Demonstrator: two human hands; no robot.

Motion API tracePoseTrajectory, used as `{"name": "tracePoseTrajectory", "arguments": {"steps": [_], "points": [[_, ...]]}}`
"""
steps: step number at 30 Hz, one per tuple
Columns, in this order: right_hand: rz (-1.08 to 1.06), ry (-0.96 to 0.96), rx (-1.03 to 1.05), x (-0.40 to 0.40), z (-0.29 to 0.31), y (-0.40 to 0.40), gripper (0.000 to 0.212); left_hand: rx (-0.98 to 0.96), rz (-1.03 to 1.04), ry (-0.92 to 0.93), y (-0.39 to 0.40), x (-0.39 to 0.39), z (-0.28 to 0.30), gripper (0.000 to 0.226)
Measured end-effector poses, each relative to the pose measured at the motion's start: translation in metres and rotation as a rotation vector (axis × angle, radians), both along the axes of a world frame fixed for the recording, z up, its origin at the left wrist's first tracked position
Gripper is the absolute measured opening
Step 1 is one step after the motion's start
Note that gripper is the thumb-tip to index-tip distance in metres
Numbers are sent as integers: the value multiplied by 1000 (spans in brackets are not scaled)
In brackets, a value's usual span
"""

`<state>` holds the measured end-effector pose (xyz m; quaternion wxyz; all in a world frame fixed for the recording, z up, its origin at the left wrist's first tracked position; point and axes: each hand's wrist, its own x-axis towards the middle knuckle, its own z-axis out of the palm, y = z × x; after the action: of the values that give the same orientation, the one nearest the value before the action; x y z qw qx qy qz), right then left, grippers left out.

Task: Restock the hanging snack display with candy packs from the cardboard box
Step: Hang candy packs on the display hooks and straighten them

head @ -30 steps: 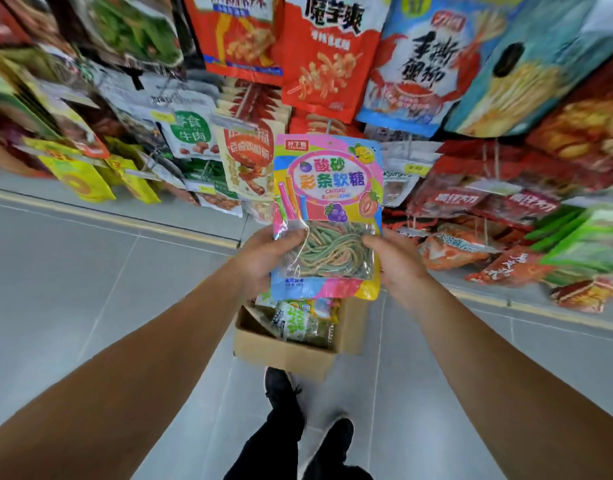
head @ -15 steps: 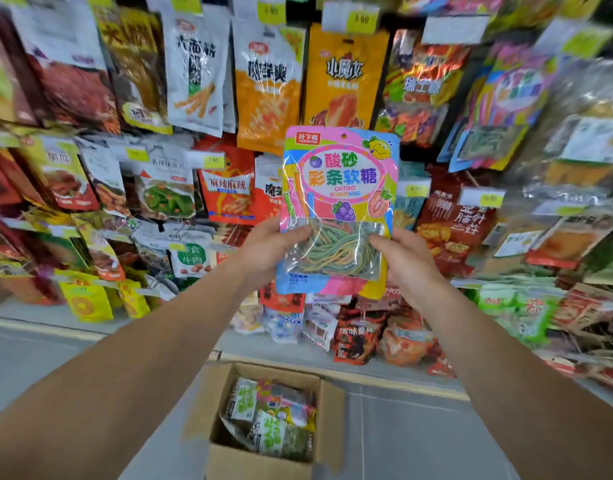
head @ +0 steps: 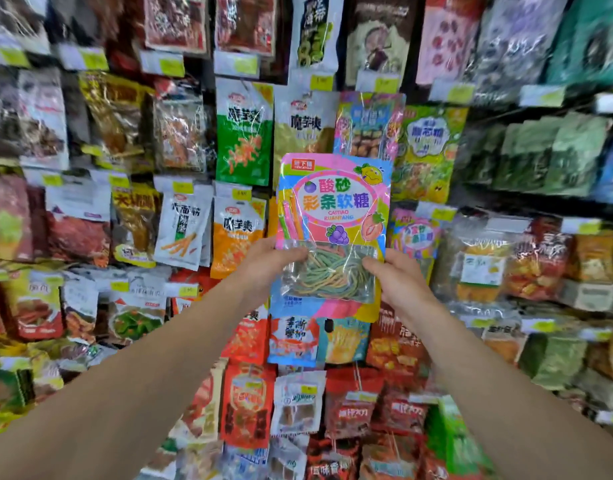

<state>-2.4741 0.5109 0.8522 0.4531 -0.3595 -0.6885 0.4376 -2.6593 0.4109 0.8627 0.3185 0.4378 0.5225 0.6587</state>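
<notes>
With both forearms extended forward and upward, the left hand and right hand pinch the side edges of the candy pack, thumbs lying on its clear window. The pack stands upright between the hands, held in front of the hanging snack display, over its middle rows.

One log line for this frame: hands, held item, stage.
left hand: holds candy pack | right hand: holds same pack | pack: upright, facing hanging display | stage: not hung
</notes>
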Motion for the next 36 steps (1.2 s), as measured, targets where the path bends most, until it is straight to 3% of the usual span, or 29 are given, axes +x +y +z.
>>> {"name": "tracePoseTrajectory", "arguments": {"steps": [3,6,9,13,16,18,20,26,36], "points": [[21,-23,41,-2,12,14,74,28,43,-23,9,4,17,11],[-10,-16,66,-7,36,26,57,81,26,20,33,-9,43,15],[-17,-37,102,-17,48,49,57,150,-6,34,57,-20,60,23],[-48,-61,105,-34,63,78,67,208,5,68,87,-40,79,7],[-68,-95,147,-43,78,95,35,227,29,106,107,-54,90,6],[-138,-84,186,-48,91,114,27,238,20,139,121,-65,96,9],[-222,-96,272,-54,109,126,35,232,30,168,131,-72,101,18],[-356,-244,589,-67,169,160,48,225,43,182,170,-86,116,9],[-481,-484,1038,-82,238,249,69,188,205,254,231,-94,140,36]]}}
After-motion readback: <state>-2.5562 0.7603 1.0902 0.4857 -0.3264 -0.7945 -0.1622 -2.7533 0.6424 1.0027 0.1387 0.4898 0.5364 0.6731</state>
